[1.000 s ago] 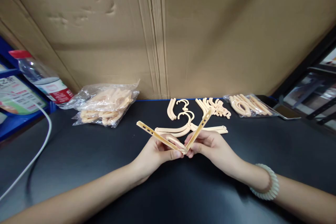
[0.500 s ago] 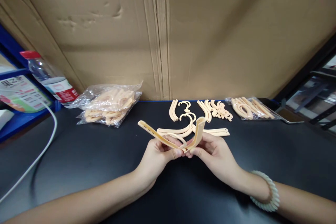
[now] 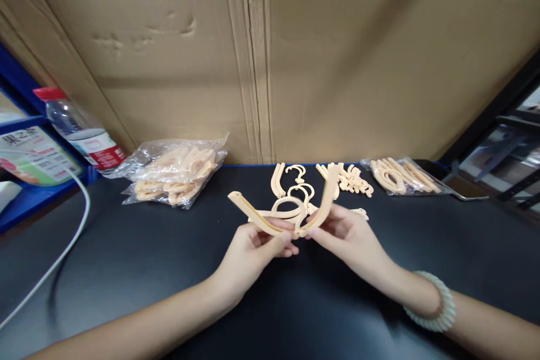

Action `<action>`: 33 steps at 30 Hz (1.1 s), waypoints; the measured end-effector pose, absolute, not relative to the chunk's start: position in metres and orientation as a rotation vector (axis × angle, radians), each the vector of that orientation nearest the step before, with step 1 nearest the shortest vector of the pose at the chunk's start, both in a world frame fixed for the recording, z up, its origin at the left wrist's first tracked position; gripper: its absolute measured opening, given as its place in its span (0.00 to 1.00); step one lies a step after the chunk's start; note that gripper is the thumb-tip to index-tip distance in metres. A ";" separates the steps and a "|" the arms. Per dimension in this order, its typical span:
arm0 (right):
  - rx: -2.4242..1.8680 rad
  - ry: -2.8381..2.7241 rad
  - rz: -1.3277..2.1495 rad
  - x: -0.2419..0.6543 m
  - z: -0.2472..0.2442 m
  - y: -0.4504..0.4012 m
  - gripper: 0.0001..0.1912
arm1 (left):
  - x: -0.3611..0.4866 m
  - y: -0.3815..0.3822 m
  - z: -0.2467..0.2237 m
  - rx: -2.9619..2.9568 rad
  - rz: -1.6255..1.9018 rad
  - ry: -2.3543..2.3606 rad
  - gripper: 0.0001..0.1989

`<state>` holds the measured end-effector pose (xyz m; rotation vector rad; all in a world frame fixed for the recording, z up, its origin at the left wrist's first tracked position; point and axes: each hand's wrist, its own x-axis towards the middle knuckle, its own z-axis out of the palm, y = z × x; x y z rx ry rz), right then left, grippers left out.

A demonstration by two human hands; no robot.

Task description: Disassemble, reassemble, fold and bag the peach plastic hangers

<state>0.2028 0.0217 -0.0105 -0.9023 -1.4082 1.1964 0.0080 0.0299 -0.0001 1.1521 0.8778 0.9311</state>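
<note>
From where I stand, a pale bracelet (image 3: 448, 301) on the right wrist is nearest. The left hand (image 3: 248, 250) and the right hand (image 3: 350, 233) each pinch one arm of a tan hanger (image 3: 327, 202), thumb against fingers. The hanger is up off the black surface (image 3: 169, 259), between the two grips. Its arms stick up like a V and its hook curls up between them. I think the grips sit close to the middle because that keeps both arms steady.

Just past the grips, a flat hanger (image 3: 360, 214) lies on the surface. Beyond it are two curved strips (image 3: 277, 180), side by side, then a heap of little pieces (image 3: 355, 181). They look sorted by kind, maybe so each is easy to find. Far to the left of the grips is a fat clear bag (image 3: 172, 174), and far to the right a smaller bag (image 3: 405, 176).

Some fingertips hide behind the held hanger. It also covers part of the flat hanger, so I can't tell if that is one or two. The heap is too jumbled to count.
</note>
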 end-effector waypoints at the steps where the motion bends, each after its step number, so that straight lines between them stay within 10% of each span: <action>1: -0.923 -1.422 1.198 0.210 -0.007 0.026 0.08 | 0.004 0.033 0.003 1.141 0.928 0.888 0.13; 23: -1.300 -2.479 0.328 0.299 0.022 0.065 0.05 | -0.056 0.093 0.016 2.897 0.566 0.613 0.09; 33: -1.253 -2.562 0.465 0.293 0.022 0.060 0.06 | -0.050 0.091 0.016 3.053 0.537 0.574 0.12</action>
